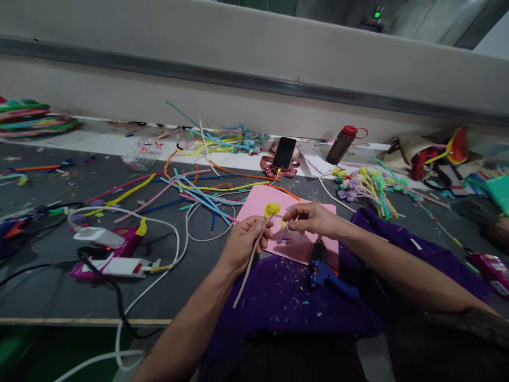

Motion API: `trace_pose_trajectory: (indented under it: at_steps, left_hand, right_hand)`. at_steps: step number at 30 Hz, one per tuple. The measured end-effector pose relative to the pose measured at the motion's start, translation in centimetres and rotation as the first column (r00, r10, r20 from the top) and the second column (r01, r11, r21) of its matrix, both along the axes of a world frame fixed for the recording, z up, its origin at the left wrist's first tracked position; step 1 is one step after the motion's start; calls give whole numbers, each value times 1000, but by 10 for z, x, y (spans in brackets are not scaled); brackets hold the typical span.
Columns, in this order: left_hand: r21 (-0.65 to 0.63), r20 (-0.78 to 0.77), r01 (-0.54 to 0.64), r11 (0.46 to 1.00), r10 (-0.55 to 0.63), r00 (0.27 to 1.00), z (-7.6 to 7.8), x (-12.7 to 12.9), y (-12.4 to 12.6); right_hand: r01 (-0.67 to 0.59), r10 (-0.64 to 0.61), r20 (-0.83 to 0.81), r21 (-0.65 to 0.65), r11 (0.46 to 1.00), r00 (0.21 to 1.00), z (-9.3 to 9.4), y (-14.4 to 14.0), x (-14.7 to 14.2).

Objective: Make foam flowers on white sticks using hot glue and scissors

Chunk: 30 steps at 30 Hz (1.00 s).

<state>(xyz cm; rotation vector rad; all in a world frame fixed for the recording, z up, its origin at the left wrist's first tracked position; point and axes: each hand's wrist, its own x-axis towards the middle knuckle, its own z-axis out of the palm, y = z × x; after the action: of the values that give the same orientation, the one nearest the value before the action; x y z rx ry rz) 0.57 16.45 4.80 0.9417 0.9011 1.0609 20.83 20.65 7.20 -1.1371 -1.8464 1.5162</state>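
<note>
Over the pink sheet (294,246), both hands pinch a yellow-tipped stem (254,254); no writing is legible.

Your right hand (312,218) hides whatever it pinches; the bundle (27,118) at the tabletop's far left is cut off.

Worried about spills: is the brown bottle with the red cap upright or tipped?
Tipped: the brown bottle lies slanted on the table, red cap on.

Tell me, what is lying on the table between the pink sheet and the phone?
In the head view, an orange pipe cleaner crosses the dark table between the pink sheet and the phone.
</note>
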Motion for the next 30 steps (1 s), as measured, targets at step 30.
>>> trace_pose_trajectory:
  at_steps: [30]
  left_hand:
    - [-62, 107, -12, 998, 19, 994, -2, -1, 5]
  right_hand:
    - [239, -237, -28, 106, 965, 971, 15, -5, 7]
